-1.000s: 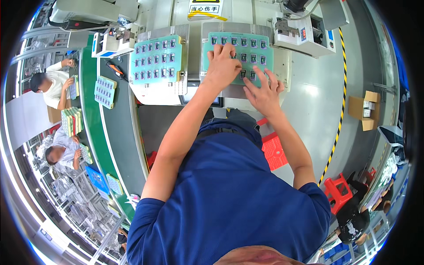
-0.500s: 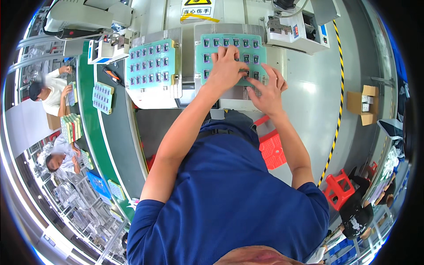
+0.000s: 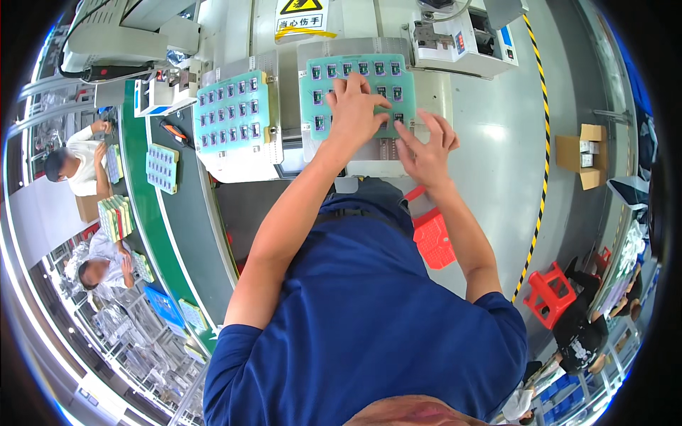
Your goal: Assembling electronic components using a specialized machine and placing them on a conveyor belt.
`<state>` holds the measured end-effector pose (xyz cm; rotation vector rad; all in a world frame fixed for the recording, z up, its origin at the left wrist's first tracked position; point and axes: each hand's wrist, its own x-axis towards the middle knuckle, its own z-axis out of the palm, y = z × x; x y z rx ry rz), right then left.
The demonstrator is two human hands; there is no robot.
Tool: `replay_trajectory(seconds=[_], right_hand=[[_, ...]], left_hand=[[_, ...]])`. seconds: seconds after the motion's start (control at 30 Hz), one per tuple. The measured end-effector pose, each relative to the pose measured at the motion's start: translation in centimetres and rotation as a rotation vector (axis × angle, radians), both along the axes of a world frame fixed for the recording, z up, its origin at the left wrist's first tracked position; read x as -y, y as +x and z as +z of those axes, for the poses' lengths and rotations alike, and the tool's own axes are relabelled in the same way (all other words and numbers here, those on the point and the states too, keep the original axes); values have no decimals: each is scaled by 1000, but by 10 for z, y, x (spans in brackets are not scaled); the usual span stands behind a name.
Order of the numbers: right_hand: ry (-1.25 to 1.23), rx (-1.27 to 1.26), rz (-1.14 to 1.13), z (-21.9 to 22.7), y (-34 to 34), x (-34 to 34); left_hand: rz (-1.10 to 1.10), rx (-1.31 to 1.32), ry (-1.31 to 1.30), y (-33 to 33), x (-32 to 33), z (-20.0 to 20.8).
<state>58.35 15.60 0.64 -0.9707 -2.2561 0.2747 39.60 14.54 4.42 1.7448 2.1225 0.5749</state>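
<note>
Both hands spread flat on a green panel of small dark parts.

The left hand point(image 3: 353, 106) and right hand point(image 3: 426, 145) lie open, fingers splayed, gripping nothing, pressing the green panel point(image 3: 323, 99) at the worktop's point(image 3: 469, 142) far edge. The panel looks thin, light, somewhat flexible and fragile; best lifted by its bare borders. A second panel point(image 3: 233, 119) lies to its left.

We see a grey metal workbench point(image 3: 469, 135) carrying two green trays point(image 3: 234, 117) side by side, left of a white machine point(image 3: 465, 42).
</note>
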Motion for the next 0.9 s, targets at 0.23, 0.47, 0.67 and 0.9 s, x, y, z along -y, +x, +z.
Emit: replay_trajectory(seconds=[0.23, 0.47, 0.67, 0.9], right_hand=[[157, 124, -121, 0, -1, -15], [195, 135, -132, -8, 6, -13], [189, 159, -102, -5, 12, -6], [76, 83, -92, -2, 14, 2]], left_hand=[[-170, -28, 46, 11, -7, 3], [-136, -50, 82, 9, -12, -11], [-50, -36, -2, 9, -20, -6], [-53, -86, -99, 9, -25, 2]])
